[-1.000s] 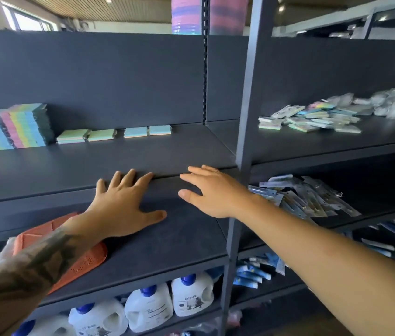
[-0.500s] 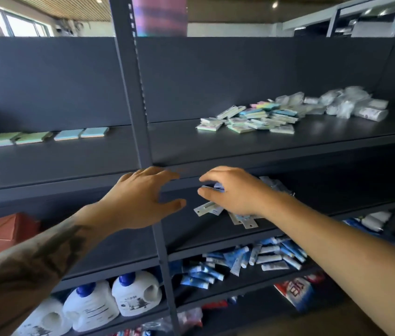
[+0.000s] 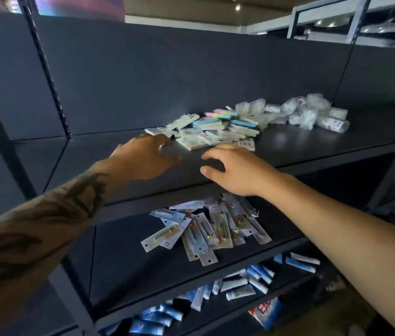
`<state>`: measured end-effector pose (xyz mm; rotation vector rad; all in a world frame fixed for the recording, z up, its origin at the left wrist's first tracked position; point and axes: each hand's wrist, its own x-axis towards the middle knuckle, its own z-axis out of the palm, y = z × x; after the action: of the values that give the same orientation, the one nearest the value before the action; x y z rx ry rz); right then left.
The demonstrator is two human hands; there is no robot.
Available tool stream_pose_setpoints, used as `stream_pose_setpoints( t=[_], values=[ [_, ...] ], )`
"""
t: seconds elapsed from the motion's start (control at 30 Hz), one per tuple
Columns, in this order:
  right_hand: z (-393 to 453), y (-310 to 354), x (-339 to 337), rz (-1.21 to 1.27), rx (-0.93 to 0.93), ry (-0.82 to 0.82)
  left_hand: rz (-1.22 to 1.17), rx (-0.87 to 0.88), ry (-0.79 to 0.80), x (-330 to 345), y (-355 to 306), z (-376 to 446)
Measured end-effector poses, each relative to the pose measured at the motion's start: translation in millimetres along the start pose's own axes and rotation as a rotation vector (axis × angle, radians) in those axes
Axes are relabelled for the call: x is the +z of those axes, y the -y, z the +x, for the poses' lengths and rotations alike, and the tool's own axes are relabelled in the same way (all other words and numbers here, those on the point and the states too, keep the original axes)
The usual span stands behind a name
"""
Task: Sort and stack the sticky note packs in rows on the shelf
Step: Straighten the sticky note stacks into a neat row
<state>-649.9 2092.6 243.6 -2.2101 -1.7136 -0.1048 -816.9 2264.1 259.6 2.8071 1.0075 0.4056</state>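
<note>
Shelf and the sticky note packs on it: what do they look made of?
Shelf: looks like dark painted metal or laminate, matte with soft light reflections; which one is unclear. Sticky note packs: pastel paper pads, seemingly in clear plastic wrap, judging by glossy glints and printed labels.

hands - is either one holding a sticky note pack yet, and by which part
Nothing is held. The left hand and right hand reach toward the pile of sticky note packs, fingers relaxed, gripping no pack.

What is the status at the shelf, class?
Left hand open, right hand open, neither has a grip. Sticky note packs in a loose heap, unsorted. Nothing between hands and heap.
</note>
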Motion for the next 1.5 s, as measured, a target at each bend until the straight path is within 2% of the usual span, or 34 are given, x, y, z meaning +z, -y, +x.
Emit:
stream_pose_setpoints(
  t=[0.17, 0.47, 0.6, 0.67, 0.73, 0.83, 1.0, 1.13, 1.27, 1.5],
  values=[
    [89, -30, -2, -0.041, -0.041, -0.052, -0.046, -0.100, -0.029, 7, 23, 76],
    [210, -55, 21, -0.199, -0.147, -0.048, -0.028, -0.197, 0.068, 27, 37, 147],
    [244, -63, 23, -0.263, -0.148, 0.034, 0.026, -0.220, 0.125, 32, 36, 154],
    [256, -68, 26, -0.327, -0.164, 0.089, 0.026, -0.257, 0.072, 35, 35, 153],
    [267, -74, 28, -0.389, -0.187, 0.138, 0.054, -0.274, 0.012, 36, 31, 150],
    [276, -83, 28, -0.437, -0.215, 0.165, 0.048, -0.289, 0.001, 38, 21, 144],
    [273, -90, 27, -0.457, -0.326, 0.049, 0.066, -0.367, -0.066, 44, 6, 137],
    [272, -92, 31, -0.359, -0.404, -0.034, 0.073, -0.423, -0.130, 50, -5, 121],
    [267, -91, 38, -0.259, -0.510, -0.053, 0.091, -0.476, -0.160, 53, -15, 104],
    [253, -87, 31, -0.280, -0.666, -0.169, 0.094, -0.544, -0.181, 54, -29, 87]
  ],
)
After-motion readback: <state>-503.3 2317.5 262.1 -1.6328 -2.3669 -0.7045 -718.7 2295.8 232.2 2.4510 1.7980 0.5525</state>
